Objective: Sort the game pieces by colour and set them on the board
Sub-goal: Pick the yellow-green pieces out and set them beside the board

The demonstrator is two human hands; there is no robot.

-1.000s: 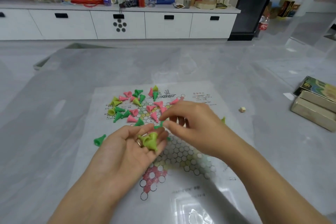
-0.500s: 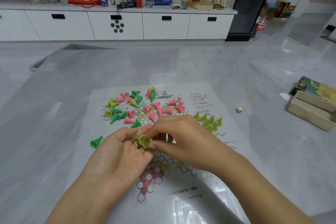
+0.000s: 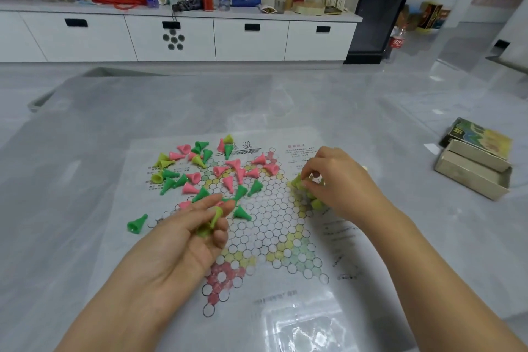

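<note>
Game pieces (image 3: 225, 173), pink and green, lie loose on the board (image 3: 274, 240) beyond our left hand (image 3: 183, 240), whose fingers curl round yellow-green pieces (image 3: 210, 224). Right hand (image 3: 340, 183) pinches one among the yellow-green cluster (image 3: 313, 200). Open box (image 3: 474, 168) sits well right.

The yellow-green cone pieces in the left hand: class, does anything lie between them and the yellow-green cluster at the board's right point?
Nothing stands in the way: between the left hand holding yellow-green cone pieces and the yellow-green cluster are only bare printed circles of the paper board. The right hand covers the cluster.
</note>
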